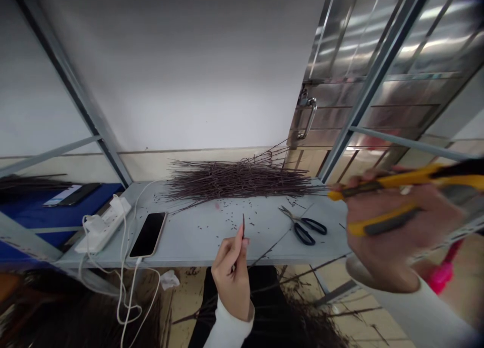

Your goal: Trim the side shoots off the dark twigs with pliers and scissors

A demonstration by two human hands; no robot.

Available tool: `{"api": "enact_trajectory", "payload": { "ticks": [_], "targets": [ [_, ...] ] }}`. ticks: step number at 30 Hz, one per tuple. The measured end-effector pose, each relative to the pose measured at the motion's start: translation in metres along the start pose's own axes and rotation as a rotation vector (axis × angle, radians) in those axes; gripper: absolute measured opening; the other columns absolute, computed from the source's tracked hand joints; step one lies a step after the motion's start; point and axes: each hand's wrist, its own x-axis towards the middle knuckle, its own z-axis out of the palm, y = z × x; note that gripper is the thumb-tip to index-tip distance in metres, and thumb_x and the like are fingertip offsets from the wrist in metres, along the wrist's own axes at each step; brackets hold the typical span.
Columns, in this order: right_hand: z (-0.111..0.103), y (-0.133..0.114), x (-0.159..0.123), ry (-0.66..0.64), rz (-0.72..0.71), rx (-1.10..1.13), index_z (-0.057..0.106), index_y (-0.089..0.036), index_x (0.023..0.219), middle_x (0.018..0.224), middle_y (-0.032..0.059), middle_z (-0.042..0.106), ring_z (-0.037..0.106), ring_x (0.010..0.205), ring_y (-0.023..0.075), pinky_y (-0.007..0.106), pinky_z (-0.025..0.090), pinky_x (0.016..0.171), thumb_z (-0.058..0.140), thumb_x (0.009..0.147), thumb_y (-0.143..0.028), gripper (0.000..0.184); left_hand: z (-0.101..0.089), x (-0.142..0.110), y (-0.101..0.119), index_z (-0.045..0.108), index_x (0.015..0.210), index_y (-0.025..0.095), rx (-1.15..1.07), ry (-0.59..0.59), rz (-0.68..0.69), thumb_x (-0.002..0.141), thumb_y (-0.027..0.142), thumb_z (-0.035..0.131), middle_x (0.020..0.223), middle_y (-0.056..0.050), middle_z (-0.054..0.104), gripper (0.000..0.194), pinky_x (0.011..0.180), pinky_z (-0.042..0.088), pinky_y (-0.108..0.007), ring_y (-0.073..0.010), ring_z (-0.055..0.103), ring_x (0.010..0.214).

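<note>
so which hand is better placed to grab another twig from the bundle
Probably the left hand: it pinches only a thin dark twig and sits in front of the bundle. The right hand is wrapped around a yellow-handled tool, off to the right.

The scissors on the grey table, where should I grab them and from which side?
Probably best by the black handle loops, coming from the near right. The scissors lie flat with both loops toward that side and spread apart, while the slightly parted blades point away and to the left, so the hand would stay clear of their tips.
</note>
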Motion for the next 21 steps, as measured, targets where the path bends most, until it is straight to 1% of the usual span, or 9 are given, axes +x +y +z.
{"api": "enact_trajectory", "payload": {
  "ticks": [1,3,5,6,9,11,13,17,21],
  "targets": [
    [0.009,-0.004,0.002,0.029,0.032,0.096,0.034,-0.031,0.132,0.11,0.015,0.058,0.06,0.094,0.0309,0.05,0.046,0.069,0.019,0.09,-0.046,0.046,0.0,0.0,0.0,0.067,0.115,0.028,0.003,0.002,-0.004,0.085,0.014,0.06,0.081,-0.005,0.07,0.034,0.055,0.045,-0.028,-0.0183,0.063,0.07],
    [0.026,-0.008,0.007,0.017,0.14,0.317,0.038,-0.029,0.122,0.103,0.0111,0.058,0.061,0.081,0.0242,0.042,0.048,0.066,0.027,0.089,-0.047,0.039,-0.001,0.0,0.001,0.066,0.115,0.028,0.006,0.001,-0.009,0.085,0.014,0.06,0.082,-0.005,0.07,0.034,0.056,0.047,-0.027,-0.0183,0.064,0.071],
    [0.043,-0.005,0.011,-0.123,0.227,0.379,0.044,-0.027,0.111,0.098,0.0068,0.059,0.059,0.076,0.0204,0.036,0.048,0.066,0.042,0.085,-0.049,0.035,-0.001,0.0,0.002,0.067,0.115,0.027,0.002,-0.001,0.004,0.085,0.014,0.06,0.081,-0.005,0.07,0.034,0.058,0.048,-0.027,-0.0178,0.064,0.071],
    [0.053,-0.001,0.013,-0.219,0.234,0.31,0.046,-0.025,0.108,0.099,0.0058,0.059,0.059,0.078,0.0201,0.035,0.048,0.068,0.048,0.082,-0.049,0.036,-0.001,0.001,0.003,0.067,0.115,0.026,0.001,0.0,0.013,0.085,0.014,0.059,0.08,-0.005,0.07,0.033,0.058,0.049,-0.027,-0.0178,0.064,0.071],
    [0.087,0.016,0.017,-0.494,0.118,-0.056,0.048,-0.021,0.111,0.103,0.0064,0.062,0.06,0.088,0.0226,0.036,0.047,0.077,0.058,0.076,-0.043,0.042,-0.002,0.001,0.004,0.068,0.113,0.024,0.01,0.006,0.028,0.085,0.016,0.059,0.076,-0.006,0.069,0.031,0.059,0.05,-0.026,-0.0175,0.064,0.069],
    [0.11,0.028,0.017,-0.67,-0.043,-0.307,0.049,-0.018,0.115,0.108,0.0108,0.063,0.059,0.097,0.0271,0.038,0.044,0.082,0.061,0.074,-0.037,0.047,-0.003,0.001,0.003,0.069,0.112,0.023,0.019,0.008,0.033,0.085,0.016,0.06,0.075,-0.005,0.068,0.03,0.06,0.05,-0.025,-0.0164,0.063,0.068],
    [0.131,0.038,0.014,-0.81,-0.2,-0.453,0.053,-0.015,0.114,0.112,0.0153,0.062,0.055,0.106,0.0322,0.042,0.041,0.088,0.065,0.07,-0.034,0.05,-0.004,0.001,0.003,0.069,0.112,0.023,0.019,0.01,0.045,0.085,0.016,0.06,0.075,-0.004,0.067,0.03,0.063,0.051,-0.024,-0.0151,0.063,0.068],
    [0.159,0.059,0.004,-0.961,-0.331,-0.467,0.059,-0.013,0.11,0.112,0.0163,0.063,0.056,0.105,0.0347,0.046,0.038,0.091,0.071,0.062,-0.028,0.052,-0.007,0.001,0.004,0.07,0.111,0.025,-0.001,0.018,0.032,0.085,0.015,0.06,0.08,-0.005,0.069,0.03,0.065,0.051,-0.023,-0.0141,0.064,0.07],
    [0.172,0.08,-0.002,-1.029,-0.345,-0.466,0.059,-0.013,0.114,0.115,0.0162,0.062,0.057,0.105,0.0339,0.046,0.04,0.091,0.071,0.064,-0.028,0.054,-0.009,0.0,0.009,0.069,0.114,0.024,-0.039,0.005,0.025,0.087,0.016,0.057,0.086,-0.007,0.071,0.03,0.067,0.052,-0.024,-0.015,0.064,0.072]
  ]
}}
